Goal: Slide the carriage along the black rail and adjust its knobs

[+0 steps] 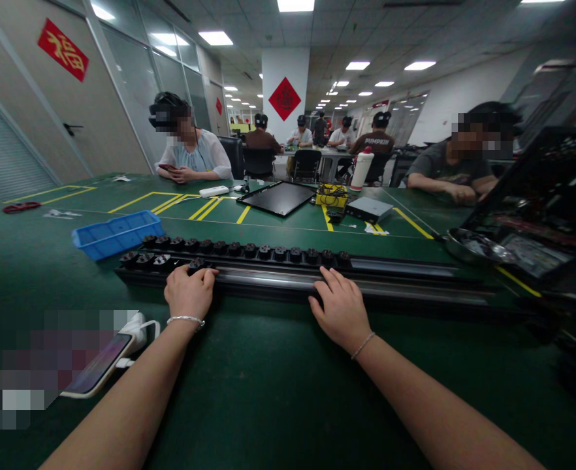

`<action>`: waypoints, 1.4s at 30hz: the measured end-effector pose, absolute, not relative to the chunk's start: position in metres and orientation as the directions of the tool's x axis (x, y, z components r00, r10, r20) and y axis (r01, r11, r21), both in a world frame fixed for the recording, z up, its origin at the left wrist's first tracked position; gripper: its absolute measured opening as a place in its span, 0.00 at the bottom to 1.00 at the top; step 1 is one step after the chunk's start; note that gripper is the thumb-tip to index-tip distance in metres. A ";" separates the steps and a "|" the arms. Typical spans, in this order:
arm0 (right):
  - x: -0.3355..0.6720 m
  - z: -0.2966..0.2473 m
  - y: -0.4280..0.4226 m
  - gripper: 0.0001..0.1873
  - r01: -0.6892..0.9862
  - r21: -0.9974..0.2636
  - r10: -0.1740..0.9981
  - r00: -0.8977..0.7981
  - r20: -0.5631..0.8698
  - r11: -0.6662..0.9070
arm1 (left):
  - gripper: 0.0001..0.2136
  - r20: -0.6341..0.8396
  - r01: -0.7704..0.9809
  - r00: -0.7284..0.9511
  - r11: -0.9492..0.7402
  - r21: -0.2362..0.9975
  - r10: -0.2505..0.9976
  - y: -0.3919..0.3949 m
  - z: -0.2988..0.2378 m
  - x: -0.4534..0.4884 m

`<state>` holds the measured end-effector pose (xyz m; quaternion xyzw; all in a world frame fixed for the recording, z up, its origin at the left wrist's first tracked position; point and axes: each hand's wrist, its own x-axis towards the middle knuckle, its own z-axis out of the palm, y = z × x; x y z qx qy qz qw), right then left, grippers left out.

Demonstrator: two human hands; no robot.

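Note:
Two long black track rails lie side by side across the table, and I am at the near rail (263, 279). My left hand (189, 292) is closed around a black socket module (197, 264) seated in that rail, with part of the module hidden by the fingers. Further right, my right hand (339, 303) grips the same rail, fingers over its top and thumb at the near side. Several more socket modules (144, 260) sit in the near rail left of my left hand. The far rail (396, 264) carries a row of similar modules (264, 251).
A blue plastic bin (119, 235) stands behind the rails' left end. A phone (99, 365) with a white cable lies near my left forearm. Beyond are a black panel (279, 198), a yellow box of cables (332, 194), a grey box (369, 209) and a metal bowl (479, 245). Co-workers sit opposite.

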<state>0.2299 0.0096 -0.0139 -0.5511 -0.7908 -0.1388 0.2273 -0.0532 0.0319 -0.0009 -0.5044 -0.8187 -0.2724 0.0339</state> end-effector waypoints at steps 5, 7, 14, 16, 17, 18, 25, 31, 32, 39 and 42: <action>0.230 -0.015 0.010 0.14 0.937 -0.034 0.808 -0.282 0.517 0.349 | 0.16 0.333 0.850 -0.485 0.344 0.400 0.809 0.032 -0.002 -0.053; 0.230 -0.016 0.010 0.14 0.935 -0.036 0.805 -0.283 0.522 0.352 | 0.16 0.331 0.848 -0.487 0.346 0.402 0.808 0.032 -0.002 -0.053; 0.230 -0.014 0.009 0.14 0.936 -0.030 0.807 -0.286 0.516 0.351 | 0.16 0.323 0.853 -0.477 0.343 0.394 0.817 0.031 0.000 -0.053; 0.230 -0.014 0.009 0.14 0.937 -0.030 0.809 -0.284 0.515 0.348 | 0.16 0.322 0.849 -0.482 0.344 0.400 0.815 0.031 0.001 -0.052; 0.230 -0.014 0.010 0.14 0.937 -0.032 0.807 -0.283 0.519 0.349 | 0.16 0.321 0.846 -0.486 0.345 0.405 0.813 0.031 0.001 -0.052; 0.230 -0.014 0.010 0.14 0.936 -0.034 0.805 -0.283 0.521 0.351 | 0.16 0.321 0.844 -0.489 0.347 0.410 0.811 0.031 0.002 -0.052; 0.230 -0.015 0.010 0.14 0.937 -0.029 0.805 -0.284 0.521 0.349 | 0.16 0.320 0.844 -0.488 0.345 0.411 0.812 0.031 0.000 -0.052; 0.230 -0.014 0.010 0.13 0.936 -0.031 0.808 -0.286 0.515 0.351 | 0.15 0.333 0.844 -0.490 0.341 0.415 0.806 0.031 0.001 -0.051; 0.230 -0.014 0.010 0.13 0.936 -0.030 0.808 -0.286 0.515 0.350 | 0.15 0.336 0.844 -0.491 0.342 0.414 0.804 0.031 0.002 -0.051; 0.230 -0.014 0.010 0.13 0.935 -0.026 0.803 -0.289 0.521 0.354 | 0.15 0.346 0.857 -0.476 0.337 0.389 0.809 0.031 0.002 -0.050; 0.231 -0.015 0.010 0.14 0.934 -0.029 0.801 -0.288 0.525 0.355 | 0.15 0.355 0.866 -0.467 0.336 0.371 0.810 0.031 0.000 -0.051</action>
